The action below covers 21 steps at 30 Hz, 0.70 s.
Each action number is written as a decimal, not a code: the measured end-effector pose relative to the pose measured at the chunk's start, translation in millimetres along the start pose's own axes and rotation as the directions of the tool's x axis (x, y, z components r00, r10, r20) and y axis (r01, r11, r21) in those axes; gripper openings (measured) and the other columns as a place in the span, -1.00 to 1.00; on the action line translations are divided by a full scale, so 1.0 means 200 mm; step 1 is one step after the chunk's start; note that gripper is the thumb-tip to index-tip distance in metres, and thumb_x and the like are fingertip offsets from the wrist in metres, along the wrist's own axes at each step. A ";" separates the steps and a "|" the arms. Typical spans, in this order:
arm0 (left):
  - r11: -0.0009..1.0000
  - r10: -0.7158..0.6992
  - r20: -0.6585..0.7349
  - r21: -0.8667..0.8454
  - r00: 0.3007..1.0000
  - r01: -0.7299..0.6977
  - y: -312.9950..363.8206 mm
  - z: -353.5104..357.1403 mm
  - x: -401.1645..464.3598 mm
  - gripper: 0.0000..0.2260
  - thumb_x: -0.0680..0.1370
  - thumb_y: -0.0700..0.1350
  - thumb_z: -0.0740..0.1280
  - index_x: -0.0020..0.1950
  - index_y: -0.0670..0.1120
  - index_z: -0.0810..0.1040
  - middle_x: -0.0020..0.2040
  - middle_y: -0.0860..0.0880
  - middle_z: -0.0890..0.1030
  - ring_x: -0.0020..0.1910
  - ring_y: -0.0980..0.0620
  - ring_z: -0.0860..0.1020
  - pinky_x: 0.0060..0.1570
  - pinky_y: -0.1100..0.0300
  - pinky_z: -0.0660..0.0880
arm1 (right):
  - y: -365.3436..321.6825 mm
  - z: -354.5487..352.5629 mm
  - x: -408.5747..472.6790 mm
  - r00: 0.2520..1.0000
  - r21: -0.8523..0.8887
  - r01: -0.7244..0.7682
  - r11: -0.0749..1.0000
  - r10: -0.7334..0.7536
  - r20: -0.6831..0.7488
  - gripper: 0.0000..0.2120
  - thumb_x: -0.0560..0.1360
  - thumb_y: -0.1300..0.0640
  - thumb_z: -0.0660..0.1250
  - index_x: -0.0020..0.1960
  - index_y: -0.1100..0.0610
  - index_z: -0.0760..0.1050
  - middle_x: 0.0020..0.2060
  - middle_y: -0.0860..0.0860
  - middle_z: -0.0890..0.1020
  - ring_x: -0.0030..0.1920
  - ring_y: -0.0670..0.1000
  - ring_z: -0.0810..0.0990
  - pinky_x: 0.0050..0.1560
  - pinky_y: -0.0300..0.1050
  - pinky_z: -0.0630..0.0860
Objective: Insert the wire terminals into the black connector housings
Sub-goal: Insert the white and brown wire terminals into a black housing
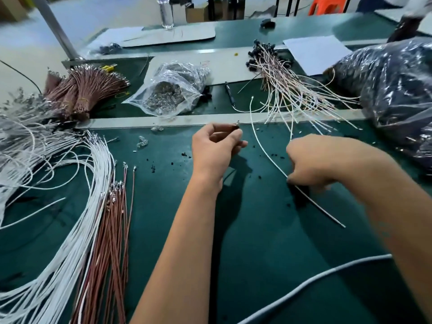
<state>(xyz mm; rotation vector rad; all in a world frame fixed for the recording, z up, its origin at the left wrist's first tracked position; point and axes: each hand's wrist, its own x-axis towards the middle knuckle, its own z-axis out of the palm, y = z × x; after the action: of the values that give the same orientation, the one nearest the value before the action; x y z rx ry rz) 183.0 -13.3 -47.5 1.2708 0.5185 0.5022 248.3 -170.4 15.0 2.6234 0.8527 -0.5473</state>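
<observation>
The left hand (216, 146) pinches a small dark connector (236, 127) above the green worktop (177, 206). The right hand (313, 160), blurred, grips a white wire (264, 148) lying across the worktop.

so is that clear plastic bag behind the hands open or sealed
Open, it seems: the clear bag lies on its side, its mouth gaping toward the front right. Whether its small parts have spilled is unclear.
</observation>
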 end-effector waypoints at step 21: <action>0.948 -0.179 0.172 -0.235 0.969 0.216 0.02 -0.01 0.01 -0.81 0.59 -0.44 0.26 -0.02 -0.27 0.64 -0.15 -0.17 0.70 -0.16 -0.06 0.71 -0.12 0.29 0.63 | -0.01 0.11 0.29 0.888 0.629 0.449 -0.635 0.234 -0.397 -0.88 0.59 0.37 0.34 0.10 0.24 0.57 -0.20 0.06 0.71 -0.29 -0.07 0.65 -0.32 -0.32 0.55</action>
<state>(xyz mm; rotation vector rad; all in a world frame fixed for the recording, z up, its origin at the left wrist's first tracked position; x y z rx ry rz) 183.0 -8.6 -44.2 0.9909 0.4359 0.2906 285.5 -149.7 -30.0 4.7216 0.9901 -1.7975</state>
